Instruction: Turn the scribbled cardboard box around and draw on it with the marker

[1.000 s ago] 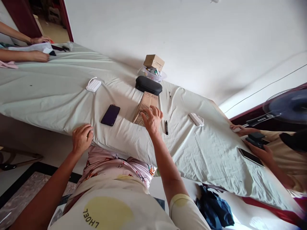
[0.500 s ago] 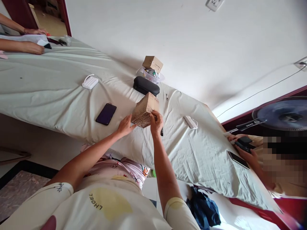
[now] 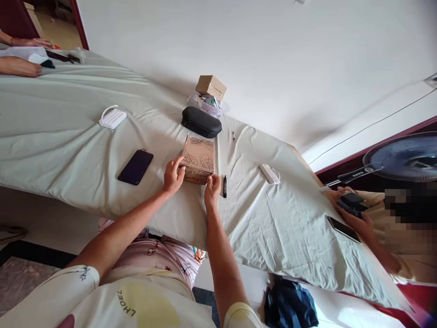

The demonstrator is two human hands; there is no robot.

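Item under handling: cardboard box (image 3: pixel 198 155), mid-frame on the cloth-covered tabletop (image 3: pixel 273 232), its top and near face marked with dark scribbled lines.
Left hand (image 3: pixel 174 175): at the box's near left corner, fingers bent over the edge, thumb against the near face; judged to be gripping the box.
Right hand (image 3: pixel 212 189): at the near right corner, thumb and fingers closed on the box at that corner.
Step in hand: judged to be two-handed steadying or turning of the box; whether its base is lifted cannot be told.
Next move calls for: in judgement, an even hold at both corners, with the right hand kept clear of the marker (image 3: pixel 225 187) just beside it.
Box bearing: near face towards the bottom of the frame, its upper edge dropping slightly to the right.
Long axis: not determinable; the top looks nearly square in this foreshortened view.
Above the box: black case (image 3: pixel 202 123), lying crosswise, its right end lower.
Left of the box: dark phone (image 3: pixel 135 166), flat and slanted, apart from the left hand.
Right of the marker: white device (image 3: pixel 269 174), well apart.
Far right of frame: a co-worker's hands, holding a dark object (image 3: pixel 352 204).
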